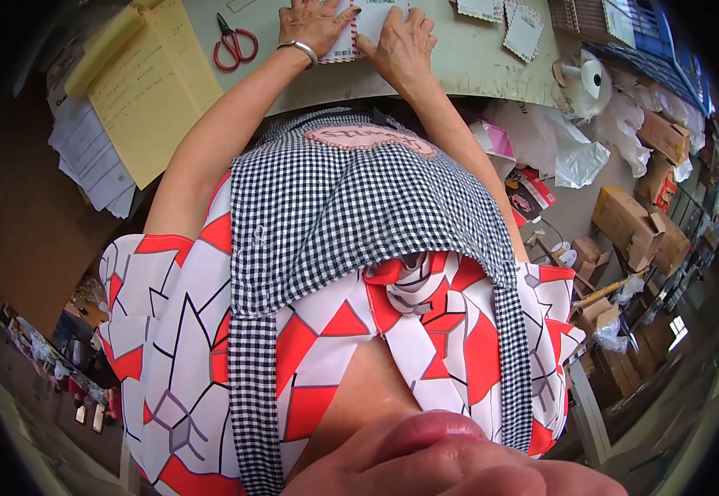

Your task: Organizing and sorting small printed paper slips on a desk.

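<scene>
At the top of the head view, both hands rest on a white card (343, 50) with a red-striped border and printing, on a pale green table (467, 74). My left hand (318, 27) lies over its left part, a silver bangle at the wrist. The fingertips are partly cut off by the picture's edge. My right hand (402, 50) presses on the card's right side, thumb stretched toward the middle and fingers apart, somewhat bent. Scissors (234, 43) with red handles lie left of my left hand. More striped cards (525, 33) lie to the right.
Yellow sheets (157, 91) with handwriting hang over the table's left edge, above white papers (95, 153). At the right stand a white roll (587, 83), a blue basket (661, 41) and a stack of brown-edged items (582, 18). Plastic bags (574, 149) and cardboard boxes (628, 223) crowd the right side.
</scene>
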Motion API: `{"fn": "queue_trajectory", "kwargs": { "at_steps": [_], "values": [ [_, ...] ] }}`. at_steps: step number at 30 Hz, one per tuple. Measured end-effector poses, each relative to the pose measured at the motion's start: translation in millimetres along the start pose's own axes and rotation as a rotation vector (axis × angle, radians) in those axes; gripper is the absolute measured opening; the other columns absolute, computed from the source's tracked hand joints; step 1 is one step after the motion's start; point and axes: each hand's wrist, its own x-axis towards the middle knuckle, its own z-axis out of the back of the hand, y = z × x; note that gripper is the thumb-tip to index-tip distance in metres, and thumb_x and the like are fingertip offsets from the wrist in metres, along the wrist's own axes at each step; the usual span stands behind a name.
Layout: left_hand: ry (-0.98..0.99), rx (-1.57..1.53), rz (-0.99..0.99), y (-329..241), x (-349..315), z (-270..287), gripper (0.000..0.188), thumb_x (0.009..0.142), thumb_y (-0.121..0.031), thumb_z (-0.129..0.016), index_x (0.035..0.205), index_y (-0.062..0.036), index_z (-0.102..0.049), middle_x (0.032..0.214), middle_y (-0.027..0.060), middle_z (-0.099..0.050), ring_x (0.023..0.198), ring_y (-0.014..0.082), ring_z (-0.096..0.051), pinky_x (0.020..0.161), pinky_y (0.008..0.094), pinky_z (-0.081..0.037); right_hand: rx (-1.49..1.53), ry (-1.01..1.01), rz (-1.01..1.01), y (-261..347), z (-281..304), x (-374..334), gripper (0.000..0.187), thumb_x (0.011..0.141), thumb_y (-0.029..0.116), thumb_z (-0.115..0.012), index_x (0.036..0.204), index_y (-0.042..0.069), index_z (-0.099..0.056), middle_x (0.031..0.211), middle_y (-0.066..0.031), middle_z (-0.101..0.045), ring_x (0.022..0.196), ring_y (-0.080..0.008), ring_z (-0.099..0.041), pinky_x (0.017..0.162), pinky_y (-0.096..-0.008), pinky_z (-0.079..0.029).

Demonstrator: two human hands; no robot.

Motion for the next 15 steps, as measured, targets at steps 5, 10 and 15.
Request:
{"fn": "queue_trajectory", "kwargs": {
  "at_steps": [5,10,15],
  "values": [
    [0.014,-0.004,0.014,-7,5,4,0.055,0.085,-0.047,-0.047,0.132,-0.0189,-0.044,0.123,0.0104,-0.047,0.115,0.0284,-0.040,0.089,0.0484,-0.040,-0.040,-0.048,0.016,-7,-9,-3,0.059,0.070,0.043,-0.069,0.101,-0.003,-0.050,0.104,-0.0230,-0.046,0.097,-0.0382,-0.045,0.076,-0.0501,-0.042],
    [-0.018,0.007,0.021,-5,5,3,0.054,0.084,-0.047,-0.048,0.131,-0.0198,-0.046,0.121,0.0102,-0.048,0.114,0.0281,-0.041,0.086,0.0477,-0.041,-0.042,-0.013,-0.007,-6,0,-1,0.063,0.073,0.049,-0.066,0.113,0.003,-0.050,0.110,-0.0200,-0.047,0.103,-0.0367,-0.045,0.079,-0.0509,-0.041],
    [-0.047,-0.012,0.015,-1,7,4,0.053,0.084,-0.046,-0.049,0.130,-0.0198,-0.047,0.119,0.0104,-0.048,0.114,0.0278,-0.041,0.085,0.0469,-0.042,0.383,-0.086,-0.034,-30,-9,9,0.082,0.075,0.038,-0.069,0.135,-0.003,-0.029,0.132,-0.0283,-0.034,0.122,-0.0425,-0.035,0.099,-0.0490,-0.033]
  ]
}}
